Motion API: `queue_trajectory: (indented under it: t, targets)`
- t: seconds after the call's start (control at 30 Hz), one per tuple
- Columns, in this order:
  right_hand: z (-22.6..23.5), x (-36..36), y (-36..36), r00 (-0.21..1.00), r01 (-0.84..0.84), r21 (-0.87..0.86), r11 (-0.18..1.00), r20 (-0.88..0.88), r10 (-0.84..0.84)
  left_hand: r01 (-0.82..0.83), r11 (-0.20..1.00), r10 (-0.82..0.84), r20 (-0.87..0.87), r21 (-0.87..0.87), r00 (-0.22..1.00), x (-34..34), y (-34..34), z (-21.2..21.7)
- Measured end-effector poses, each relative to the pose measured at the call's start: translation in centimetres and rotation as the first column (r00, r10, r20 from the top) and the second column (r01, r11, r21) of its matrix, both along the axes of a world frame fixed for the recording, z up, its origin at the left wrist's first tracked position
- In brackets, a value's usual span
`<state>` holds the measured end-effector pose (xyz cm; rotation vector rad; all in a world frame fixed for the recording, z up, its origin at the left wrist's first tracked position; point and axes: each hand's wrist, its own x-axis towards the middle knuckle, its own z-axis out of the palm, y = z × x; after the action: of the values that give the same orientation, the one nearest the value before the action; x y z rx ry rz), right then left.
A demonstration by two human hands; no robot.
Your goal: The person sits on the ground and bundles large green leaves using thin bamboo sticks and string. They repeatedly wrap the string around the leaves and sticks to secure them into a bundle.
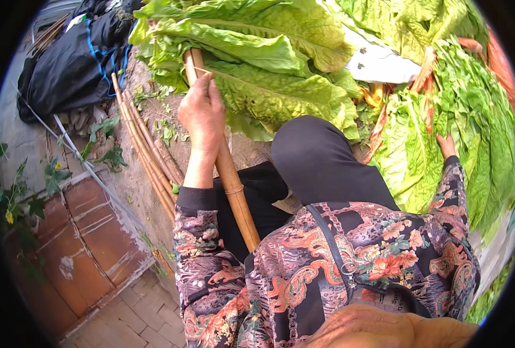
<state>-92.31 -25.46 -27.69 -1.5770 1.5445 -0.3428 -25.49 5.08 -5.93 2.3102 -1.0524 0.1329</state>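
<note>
**Hands on a bamboo pole among big green leaves**

The scene is outdoors, on bare packed dirt (147, 174) littered with leaf scraps. At lower left the dirt meets a paved brick floor (135, 316) and a worn reddish wooden panel (77, 243). A dark cloth bundle (66, 69) lies at upper left, and a bunch of thin bamboo sticks (147, 151) lies on the dirt beside the person's left side. Small weeds grow along the left edge.

The person sits with dark-trousered knees raised, wearing a flowered patterned top. The left hand (202, 113) is wrapped around a thick bamboo pole (234, 185) that runs from the lap up and away across the dirt; the fingers are closed on the pole near its far end, where a thin string crosses it. Just beyond that grip, a row of large green leaves (257, 58) hangs over the pole's end and hides it.

The right hand (446, 145) reaches out to the right and rests on a pile of green leaves (437, 127) with orange stems. Its fingers are buried among the leaves, so I cannot tell whether they are spread or pinching.
</note>
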Motion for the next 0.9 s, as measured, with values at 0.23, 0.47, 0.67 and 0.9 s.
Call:
queue_trajectory:
  t: [0.23,0.47,0.67,0.9]
  targets:
    - [-2.8,5.1,0.5,0.844,-0.246,0.049,0.968,-0.481,0.239,0.019,0.995,-0.013,0.060,-0.097,0.998,-0.2,-0.2,-1.2]
    - [10.8,6.6,-1.3,0.995,0.067,-0.555,0.829,-0.025,-0.098,0.012,0.991,-0.008,0.032,-0.130,0.999,-0.2,-0.5,-2.4]
    - [27.9,37.2,3.2,0.842,-0.381,-0.687,0.619,0.018,0.538,0.177,0.969,-0.219,-0.270,-0.172,0.937,-3.3,-1.2,0.8]
    - [22.6,59.8,9.0,0.479,-0.555,-0.739,-0.381,-0.659,0.581,0.368,0.896,-0.402,-0.103,-0.247,0.910,-1.7,-4.4,11.1]
